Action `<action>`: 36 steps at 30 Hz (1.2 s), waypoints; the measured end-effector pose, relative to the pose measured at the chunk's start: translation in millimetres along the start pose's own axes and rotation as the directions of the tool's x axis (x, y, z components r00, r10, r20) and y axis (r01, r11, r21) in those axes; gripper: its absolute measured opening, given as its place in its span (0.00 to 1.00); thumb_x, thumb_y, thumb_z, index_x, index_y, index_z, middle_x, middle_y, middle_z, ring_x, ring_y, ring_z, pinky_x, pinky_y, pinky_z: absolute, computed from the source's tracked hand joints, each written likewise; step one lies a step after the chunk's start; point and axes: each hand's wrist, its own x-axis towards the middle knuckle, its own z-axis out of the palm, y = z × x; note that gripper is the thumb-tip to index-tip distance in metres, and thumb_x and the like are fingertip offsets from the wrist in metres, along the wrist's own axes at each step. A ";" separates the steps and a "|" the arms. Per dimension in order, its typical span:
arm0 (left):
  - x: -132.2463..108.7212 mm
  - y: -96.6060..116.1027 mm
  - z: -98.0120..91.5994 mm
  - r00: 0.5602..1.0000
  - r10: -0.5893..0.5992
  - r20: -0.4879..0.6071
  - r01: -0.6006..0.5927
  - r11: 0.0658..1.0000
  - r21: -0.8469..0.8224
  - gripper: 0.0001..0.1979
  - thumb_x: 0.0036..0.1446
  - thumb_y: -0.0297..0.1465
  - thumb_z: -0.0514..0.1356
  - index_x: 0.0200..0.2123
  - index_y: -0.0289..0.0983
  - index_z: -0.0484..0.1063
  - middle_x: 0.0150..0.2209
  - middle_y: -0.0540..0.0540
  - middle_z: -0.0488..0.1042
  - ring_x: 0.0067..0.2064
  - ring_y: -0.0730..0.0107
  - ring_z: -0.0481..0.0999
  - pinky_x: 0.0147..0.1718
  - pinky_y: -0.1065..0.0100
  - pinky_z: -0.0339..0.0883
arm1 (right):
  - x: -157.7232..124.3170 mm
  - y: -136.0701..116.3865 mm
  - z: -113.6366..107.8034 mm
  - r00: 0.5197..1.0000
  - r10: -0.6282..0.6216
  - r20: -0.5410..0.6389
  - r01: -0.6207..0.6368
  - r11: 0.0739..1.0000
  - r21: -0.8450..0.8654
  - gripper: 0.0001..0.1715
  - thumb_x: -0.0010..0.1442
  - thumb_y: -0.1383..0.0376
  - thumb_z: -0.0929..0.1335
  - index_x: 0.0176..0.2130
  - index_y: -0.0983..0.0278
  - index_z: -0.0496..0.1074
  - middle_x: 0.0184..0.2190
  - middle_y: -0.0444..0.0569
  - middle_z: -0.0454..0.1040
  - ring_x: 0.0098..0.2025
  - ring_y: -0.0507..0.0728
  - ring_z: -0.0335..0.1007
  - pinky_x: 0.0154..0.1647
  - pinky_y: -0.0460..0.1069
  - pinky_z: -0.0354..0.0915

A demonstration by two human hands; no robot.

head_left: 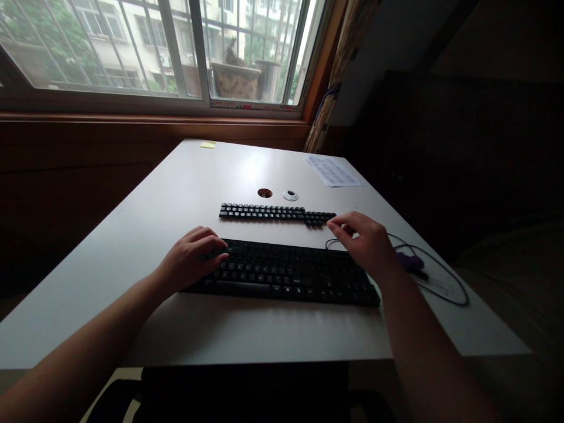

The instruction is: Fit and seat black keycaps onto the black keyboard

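Observation:
A black keyboard (291, 276) lies across the white desk in front of me. Keycaps show on its lower rows, while its upper part looks darker and bare of caps. Behind it, loose black keycaps (262, 211) stand in tidy rows, with a small block at their right end. My left hand (194, 252) rests over the keyboard's upper left, thumb and fingers apart. At the right end of the loose rows, my right hand (363, 238) pinches with thumb and forefinger at a keycap, mostly hidden by the fingertips.
A cable (458, 294) loops on the right beside a purple item (409, 261). Farther back are a round desk hole (265, 192), a white ring (290, 195), printed sheets (335, 171) and a yellow note (207, 144). A barred window (194, 59) is beyond.

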 end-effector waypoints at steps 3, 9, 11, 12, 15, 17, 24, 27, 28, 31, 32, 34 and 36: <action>0.0 4.4 2.9 0.999 0.040 0.029 -0.040 0.999 0.010 0.05 0.62 0.32 0.63 0.40 0.39 0.76 0.36 0.44 0.75 0.38 0.64 0.73 0.39 0.64 0.70 | -18.2 -1.8 6.1 0.996 0.006 0.085 -0.012 0.997 0.079 0.08 0.65 0.60 0.67 0.37 0.60 0.76 0.32 0.46 0.75 0.31 0.55 0.71 0.36 0.51 0.67; 4.2 31.0 6.0 0.986 0.130 0.103 -0.137 0.989 0.057 0.06 0.63 0.33 0.63 0.42 0.39 0.76 0.37 0.44 0.77 0.39 0.62 0.73 0.38 0.62 0.70 | -44.2 -54.3 41.7 0.981 -0.133 0.142 0.074 0.930 0.359 0.07 0.65 0.63 0.68 0.43 0.58 0.77 0.37 0.48 0.76 0.35 0.54 0.73 0.36 0.51 0.72; 5.5 43.0 7.6 0.976 0.177 0.123 -0.185 0.981 0.054 0.06 0.63 0.33 0.63 0.43 0.40 0.75 0.37 0.44 0.76 0.38 0.63 0.72 0.36 0.63 0.70 | -51.2 -71.3 53.2 0.975 -0.176 0.132 0.103 0.895 0.435 0.10 0.64 0.63 0.70 0.47 0.58 0.76 0.40 0.50 0.76 0.39 0.55 0.74 0.38 0.51 0.73; 6.1 49.1 8.6 0.967 0.202 0.155 -0.212 0.976 0.051 0.07 0.63 0.33 0.63 0.44 0.39 0.75 0.37 0.44 0.76 0.38 0.63 0.72 0.37 0.62 0.70 | -54.5 -77.9 57.9 0.972 -0.200 0.127 0.121 0.879 0.461 0.13 0.63 0.63 0.71 0.49 0.57 0.76 0.42 0.51 0.76 0.42 0.57 0.75 0.42 0.52 0.74; 8.1 66.4 12.6 0.948 0.259 0.185 -0.272 0.961 0.048 0.05 0.64 0.32 0.62 0.42 0.39 0.74 0.35 0.45 0.75 0.36 0.64 0.71 0.35 0.62 0.69 | -63.1 -90.2 67.2 0.967 -0.244 0.070 0.176 0.843 0.507 0.16 0.61 0.64 0.73 0.50 0.57 0.76 0.42 0.51 0.77 0.43 0.57 0.75 0.44 0.53 0.75; 10.0 75.8 15.5 0.945 0.272 0.182 -0.282 0.959 0.034 0.04 0.64 0.31 0.61 0.42 0.38 0.74 0.34 0.45 0.75 0.35 0.65 0.71 0.34 0.63 0.68 | -67.9 -93.4 70.0 0.966 -0.255 0.050 0.193 0.832 0.521 0.15 0.61 0.66 0.73 0.49 0.58 0.76 0.41 0.50 0.77 0.41 0.56 0.75 0.44 0.52 0.74; 23.1 70.6 21.0 0.933 0.276 0.229 -0.295 0.954 0.053 0.05 0.64 0.31 0.60 0.40 0.37 0.73 0.35 0.45 0.73 0.35 0.65 0.69 0.34 0.64 0.67 | -75.9 -62.2 49.5 0.969 -0.240 0.064 0.198 0.903 0.381 0.14 0.62 0.70 0.71 0.48 0.59 0.75 0.40 0.49 0.76 0.42 0.55 0.74 0.44 0.51 0.73; 28.2 47.1 20.0 0.963 0.207 0.174 -0.223 0.972 0.074 0.05 0.64 0.32 0.61 0.40 0.37 0.73 0.36 0.45 0.74 0.37 0.64 0.70 0.35 0.65 0.67 | -77.8 -15.2 20.3 0.986 -0.165 0.032 0.158 0.975 0.156 0.14 0.64 0.71 0.69 0.48 0.58 0.75 0.41 0.49 0.77 0.44 0.56 0.74 0.46 0.52 0.72; 28.6 38.5 19.9 0.972 0.170 0.163 -0.186 0.979 0.085 0.05 0.64 0.32 0.61 0.40 0.37 0.73 0.36 0.45 0.74 0.37 0.64 0.71 0.36 0.65 0.67 | -79.6 3.9 8.9 0.989 -0.142 0.028 0.140 0.988 0.059 0.13 0.65 0.70 0.68 0.48 0.58 0.75 0.42 0.49 0.77 0.45 0.57 0.75 0.48 0.53 0.72; 25.8 16.7 21.4 0.988 0.050 0.144 -0.060 0.996 0.063 0.04 0.64 0.31 0.60 0.38 0.37 0.73 0.36 0.45 0.73 0.37 0.65 0.72 0.36 0.66 0.68 | -89.7 62.7 -22.4 0.998 -0.041 0.047 0.052 0.964 -0.261 0.13 0.66 0.68 0.66 0.48 0.59 0.76 0.43 0.50 0.77 0.45 0.60 0.75 0.51 0.57 0.70; 24.1 11.7 22.4 0.989 0.016 0.148 -0.024 0.998 0.052 0.04 0.64 0.31 0.60 0.38 0.37 0.73 0.36 0.46 0.73 0.37 0.66 0.72 0.36 0.67 0.68 | -94.2 80.1 -30.1 0.997 -0.008 0.076 0.034 0.938 -0.344 0.13 0.67 0.67 0.65 0.48 0.60 0.76 0.43 0.51 0.77 0.45 0.61 0.75 0.50 0.57 0.70; 21.0 5.5 24.5 0.988 -0.024 0.155 0.020 0.999 0.028 0.04 0.64 0.32 0.60 0.38 0.37 0.72 0.35 0.47 0.73 0.36 0.67 0.72 0.35 0.68 0.68 | -103.1 108.5 -39.4 0.989 0.033 0.142 0.033 0.898 -0.439 0.15 0.67 0.68 0.63 0.49 0.62 0.77 0.44 0.53 0.76 0.45 0.62 0.74 0.48 0.58 0.71; 19.3 3.4 25.8 0.986 -0.051 0.161 0.051 0.999 0.006 0.05 0.65 0.33 0.60 0.38 0.38 0.72 0.35 0.47 0.73 0.35 0.68 0.72 0.35 0.68 0.67 | -110.1 126.7 -41.0 0.967 0.069 0.245 0.054 0.886 -0.461 0.17 0.66 0.68 0.63 0.50 0.61 0.77 0.46 0.54 0.76 0.46 0.63 0.73 0.46 0.57 0.72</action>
